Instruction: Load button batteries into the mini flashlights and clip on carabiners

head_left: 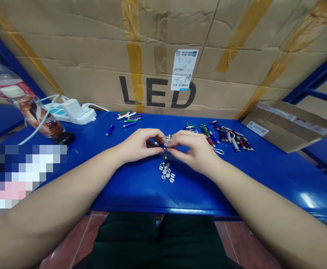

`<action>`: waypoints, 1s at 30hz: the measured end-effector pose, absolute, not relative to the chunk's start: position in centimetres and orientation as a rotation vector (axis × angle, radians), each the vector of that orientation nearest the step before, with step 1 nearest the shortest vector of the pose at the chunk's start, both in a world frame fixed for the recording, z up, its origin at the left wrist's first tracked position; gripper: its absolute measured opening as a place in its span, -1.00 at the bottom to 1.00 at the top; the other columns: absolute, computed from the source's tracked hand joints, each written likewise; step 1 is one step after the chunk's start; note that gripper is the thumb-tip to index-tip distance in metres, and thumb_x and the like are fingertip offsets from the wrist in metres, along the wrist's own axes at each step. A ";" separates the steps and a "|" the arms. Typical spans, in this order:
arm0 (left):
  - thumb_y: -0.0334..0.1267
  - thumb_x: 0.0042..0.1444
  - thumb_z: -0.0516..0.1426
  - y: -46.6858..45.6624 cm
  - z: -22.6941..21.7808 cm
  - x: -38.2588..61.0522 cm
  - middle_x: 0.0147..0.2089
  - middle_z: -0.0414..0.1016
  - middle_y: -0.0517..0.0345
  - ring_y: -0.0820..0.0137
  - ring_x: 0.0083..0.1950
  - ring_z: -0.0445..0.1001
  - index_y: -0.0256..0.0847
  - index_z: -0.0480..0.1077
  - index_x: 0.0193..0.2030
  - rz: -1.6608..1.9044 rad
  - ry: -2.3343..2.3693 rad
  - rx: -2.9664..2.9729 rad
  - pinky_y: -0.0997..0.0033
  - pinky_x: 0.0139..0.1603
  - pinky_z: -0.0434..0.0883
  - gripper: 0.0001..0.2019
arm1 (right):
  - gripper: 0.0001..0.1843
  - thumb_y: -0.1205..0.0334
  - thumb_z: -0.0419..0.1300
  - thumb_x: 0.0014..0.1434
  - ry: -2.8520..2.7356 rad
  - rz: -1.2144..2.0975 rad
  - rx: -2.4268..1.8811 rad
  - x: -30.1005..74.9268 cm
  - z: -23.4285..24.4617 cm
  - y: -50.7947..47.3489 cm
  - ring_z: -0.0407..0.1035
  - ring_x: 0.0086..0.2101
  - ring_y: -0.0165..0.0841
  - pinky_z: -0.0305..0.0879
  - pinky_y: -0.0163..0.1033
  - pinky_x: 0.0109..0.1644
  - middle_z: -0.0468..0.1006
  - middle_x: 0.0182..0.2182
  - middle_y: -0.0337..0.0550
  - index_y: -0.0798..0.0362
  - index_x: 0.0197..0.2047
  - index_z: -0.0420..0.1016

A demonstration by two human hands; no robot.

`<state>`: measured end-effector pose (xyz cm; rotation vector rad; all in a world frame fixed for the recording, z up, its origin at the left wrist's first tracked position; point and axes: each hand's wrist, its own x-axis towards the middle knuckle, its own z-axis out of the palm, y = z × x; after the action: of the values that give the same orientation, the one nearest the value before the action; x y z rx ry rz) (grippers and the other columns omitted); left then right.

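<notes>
Near the middle of the blue table, my left hand (145,144) is closed round a small blue metal tube (160,145), mostly covered by the fingers. My right hand (190,147) meets it with thumb and fingertips pinched at the tube's right end; whatever tiny piece they hold is hidden. Just below the hands lie several small silver slotted caps (167,172) in a loose pile. More small silver pieces (168,138) show behind the fingertips. To the left of my left hand lie a single blue tube (110,130) and several coloured metal tubes (129,118).
Several keychain flashlights (234,139) with clips lie right of my right hand. A white power strip (80,116) with a plugged-in charger and a drink bottle (37,112) stand at left. A large LED carton (96,56) forms the back; a smaller box (289,125) sits right.
</notes>
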<state>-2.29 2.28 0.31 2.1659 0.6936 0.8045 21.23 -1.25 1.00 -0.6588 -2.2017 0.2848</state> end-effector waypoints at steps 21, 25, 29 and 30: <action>-0.17 0.24 0.28 2.1 0.8 -2.9 -0.09 0.56 0.10 0.36 -0.08 0.58 -0.15 0.43 0.02 0.818 0.808 2.255 0.45 -0.20 0.54 -0.75 | -0.88 0.35 0.29 0.16 -2.487 0.188 -1.661 27.5 3.0 1.4 0.52 -0.28 -0.25 0.35 -0.20 -0.19 0.68 -0.28 -0.17 0.01 -0.22 0.64; -0.19 0.22 0.29 2.2 0.8 -3.0 -0.06 0.57 0.09 0.34 -0.06 0.60 -0.14 0.40 0.11 0.839 0.804 2.230 0.39 -0.12 0.58 -0.65 | -0.84 0.37 0.28 0.17 -2.449 0.178 -1.710 27.4 3.1 1.3 0.53 -0.26 -0.21 0.37 -0.16 -0.17 0.68 -0.25 -0.13 0.02 -0.18 0.64; -0.23 0.23 0.27 2.4 0.9 -3.0 -0.05 0.60 0.05 0.30 -0.03 0.60 -0.19 0.50 -0.01 0.815 0.809 2.308 0.32 -0.06 0.58 -0.78 | -0.86 0.35 0.29 0.18 -2.477 0.150 -1.507 26.8 2.8 1.2 0.54 -0.18 -0.14 0.41 -0.08 -0.05 0.67 -0.21 -0.06 0.05 -0.17 0.63; -0.23 0.23 0.26 2.4 0.9 -3.0 -0.06 0.61 0.04 0.30 -0.04 0.60 -0.20 0.52 -0.02 0.814 0.807 2.318 0.31 -0.05 0.58 -0.80 | -0.87 0.35 0.29 0.20 -2.504 0.186 -1.377 26.4 2.7 1.0 0.54 -0.15 -0.14 0.41 -0.07 -0.01 0.67 -0.19 -0.05 0.05 -0.16 0.63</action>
<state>-2.96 2.44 0.86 2.3179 0.8068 0.8135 26.43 0.99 2.67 -1.3775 -2.5040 0.1862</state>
